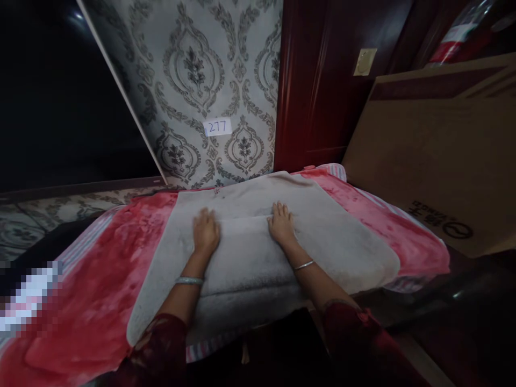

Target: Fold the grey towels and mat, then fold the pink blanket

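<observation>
Lying across red plush blanket (100, 279): broad grey fleecy cloth (250, 252), probably soft, limp, fairly light, hardly fragile; best gripped at corners or side edges; on it, flattened left hand (206, 232) and right hand (282, 223), palms down, gripping nothing; hard to make out: blurred left fingertips, dim near edge partly behind dark-red sleeves (161, 344)

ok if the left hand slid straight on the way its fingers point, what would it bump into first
Most likely the wall, after the left hand passes over more of the grey cloth; the depth between is hard to judge.
</observation>
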Available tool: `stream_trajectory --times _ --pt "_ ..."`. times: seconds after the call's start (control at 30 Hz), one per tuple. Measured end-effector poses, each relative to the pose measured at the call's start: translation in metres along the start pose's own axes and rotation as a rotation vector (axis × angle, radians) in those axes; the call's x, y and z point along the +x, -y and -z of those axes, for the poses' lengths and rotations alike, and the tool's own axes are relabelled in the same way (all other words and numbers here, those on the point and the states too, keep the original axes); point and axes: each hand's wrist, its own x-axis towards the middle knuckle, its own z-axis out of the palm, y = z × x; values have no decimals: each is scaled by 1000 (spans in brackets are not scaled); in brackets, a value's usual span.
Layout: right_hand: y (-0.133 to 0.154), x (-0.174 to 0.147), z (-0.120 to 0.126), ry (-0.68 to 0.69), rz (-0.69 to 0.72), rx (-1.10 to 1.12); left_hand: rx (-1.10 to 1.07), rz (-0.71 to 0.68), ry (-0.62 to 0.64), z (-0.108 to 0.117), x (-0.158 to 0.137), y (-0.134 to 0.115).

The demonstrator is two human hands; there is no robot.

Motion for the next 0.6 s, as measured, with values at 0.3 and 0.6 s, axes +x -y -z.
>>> stream_trajectory --times 0.3,0.6 --pt "11 17 4 223 243 -142 -57 -391 403 -26 21 -85" --pt "-1 11 -18 189 254 -153 -38 -183 405 -28 21 -63"
